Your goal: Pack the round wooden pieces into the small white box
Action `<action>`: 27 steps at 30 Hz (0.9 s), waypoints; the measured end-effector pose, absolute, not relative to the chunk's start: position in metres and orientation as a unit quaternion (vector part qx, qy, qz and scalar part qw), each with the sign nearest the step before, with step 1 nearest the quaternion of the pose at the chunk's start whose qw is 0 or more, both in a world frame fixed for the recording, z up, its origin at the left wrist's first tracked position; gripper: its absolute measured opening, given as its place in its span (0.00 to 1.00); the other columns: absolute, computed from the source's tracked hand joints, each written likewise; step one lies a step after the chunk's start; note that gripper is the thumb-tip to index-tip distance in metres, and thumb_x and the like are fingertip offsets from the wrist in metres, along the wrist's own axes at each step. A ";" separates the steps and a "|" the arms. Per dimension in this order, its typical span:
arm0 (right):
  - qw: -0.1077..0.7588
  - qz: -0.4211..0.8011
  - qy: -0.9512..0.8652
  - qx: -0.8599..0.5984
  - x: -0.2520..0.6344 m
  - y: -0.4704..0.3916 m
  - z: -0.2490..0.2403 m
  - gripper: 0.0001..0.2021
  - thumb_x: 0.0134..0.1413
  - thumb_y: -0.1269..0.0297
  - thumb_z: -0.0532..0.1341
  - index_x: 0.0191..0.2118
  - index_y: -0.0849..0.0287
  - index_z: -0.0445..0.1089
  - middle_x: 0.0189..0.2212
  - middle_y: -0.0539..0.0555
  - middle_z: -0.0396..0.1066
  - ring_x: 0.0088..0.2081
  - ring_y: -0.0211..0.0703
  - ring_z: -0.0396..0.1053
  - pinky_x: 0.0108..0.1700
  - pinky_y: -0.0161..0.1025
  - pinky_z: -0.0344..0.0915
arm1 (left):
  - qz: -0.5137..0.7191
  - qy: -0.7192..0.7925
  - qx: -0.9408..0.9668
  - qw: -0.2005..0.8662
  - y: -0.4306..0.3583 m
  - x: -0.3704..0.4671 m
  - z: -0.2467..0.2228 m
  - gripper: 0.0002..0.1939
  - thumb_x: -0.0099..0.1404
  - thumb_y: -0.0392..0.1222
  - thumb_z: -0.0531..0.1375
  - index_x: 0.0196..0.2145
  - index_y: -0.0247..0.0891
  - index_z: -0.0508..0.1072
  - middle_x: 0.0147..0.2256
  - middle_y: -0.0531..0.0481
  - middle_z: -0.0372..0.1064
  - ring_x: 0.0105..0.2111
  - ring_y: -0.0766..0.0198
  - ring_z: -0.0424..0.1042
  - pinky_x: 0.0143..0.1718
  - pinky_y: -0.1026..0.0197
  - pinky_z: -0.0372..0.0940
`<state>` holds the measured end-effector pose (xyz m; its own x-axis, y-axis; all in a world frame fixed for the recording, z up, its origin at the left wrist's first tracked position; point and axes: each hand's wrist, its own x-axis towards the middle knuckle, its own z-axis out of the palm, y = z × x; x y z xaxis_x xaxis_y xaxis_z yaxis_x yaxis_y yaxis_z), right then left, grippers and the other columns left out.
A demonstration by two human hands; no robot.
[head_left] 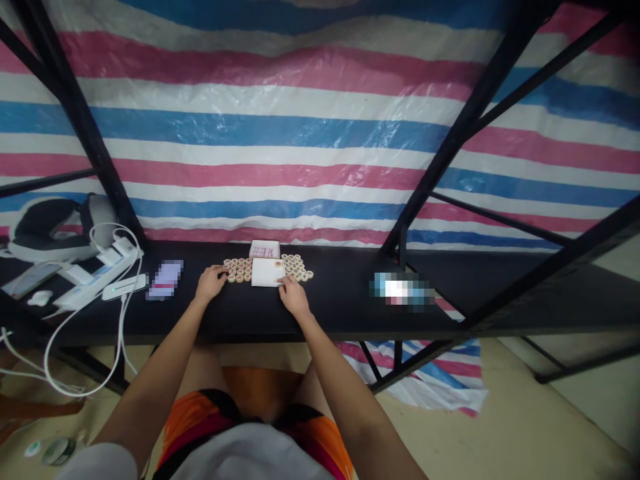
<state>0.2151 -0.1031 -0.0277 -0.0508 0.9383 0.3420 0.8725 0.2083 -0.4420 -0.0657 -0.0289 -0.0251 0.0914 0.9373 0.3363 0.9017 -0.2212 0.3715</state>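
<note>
From my end I take the white box [263, 275] on the bench [240, 312] as my landmark. Just to its left lies a group of round pieces [241, 271], set close together in fairly neat rows. To its right, and a little toward the back, lies a second group, the right-hand pieces [296, 268], packed more loosely, with one out at the far end. One single piece [278, 264] shows on the box's back right corner. Behind the box is a printed box [265, 249] with red marks on its face.

I have my left hand [212, 284] at the outer edge of the left group, fingers bent against the end pieces; I cannot tell whether it pinches one. My right hand [295, 297] has its fingers bent at the front right corner of the white box, touching it; whether it grips, I cannot tell.

As for progress, I judge that the laying-out in two groups is largely done, with the left one tidier. The single piece belongs to neither group as it lies, and the right group is uneven. The marks on the pieces are too small to read.
</note>
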 end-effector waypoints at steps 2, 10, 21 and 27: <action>0.286 0.057 -0.722 -0.628 0.215 -0.104 -0.027 0.13 0.57 0.71 0.51 0.44 0.57 0.69 0.45 0.55 0.67 0.40 0.40 0.67 0.42 0.34 0.60 | 0.253 0.621 0.741 0.032 -0.029 -0.066 -0.026 0.16 0.61 0.42 0.53 0.43 0.43 0.76 0.50 0.49 0.68 0.47 0.55 0.66 0.52 0.53 0.60; 0.296 0.042 -0.722 -0.623 0.214 -0.104 -0.026 0.14 0.56 0.71 0.51 0.45 0.57 0.69 0.47 0.55 0.66 0.39 0.40 0.68 0.41 0.34 0.61 | 0.250 0.622 0.741 0.026 -0.029 -0.065 -0.025 0.16 0.61 0.42 0.53 0.42 0.42 0.76 0.50 0.48 0.68 0.48 0.54 0.66 0.52 0.52 0.60; 0.318 0.051 -0.738 -0.593 0.216 -0.101 -0.031 0.18 0.53 0.74 0.52 0.48 0.55 0.68 0.52 0.54 0.65 0.48 0.41 0.66 0.49 0.35 0.61 | 0.341 0.522 0.781 -0.034 -0.048 -0.034 -0.008 0.15 0.63 0.39 0.51 0.40 0.38 0.75 0.42 0.44 0.69 0.44 0.57 0.65 0.49 0.55 0.60; 0.286 0.063 -0.733 -0.613 0.216 -0.101 -0.029 0.15 0.56 0.73 0.51 0.46 0.57 0.69 0.43 0.55 0.70 0.45 0.42 0.66 0.48 0.35 0.60 | 0.192 0.453 0.871 -0.005 -0.055 0.042 0.014 0.15 0.61 0.42 0.53 0.42 0.37 0.76 0.42 0.42 0.71 0.46 0.53 0.66 0.50 0.52 0.58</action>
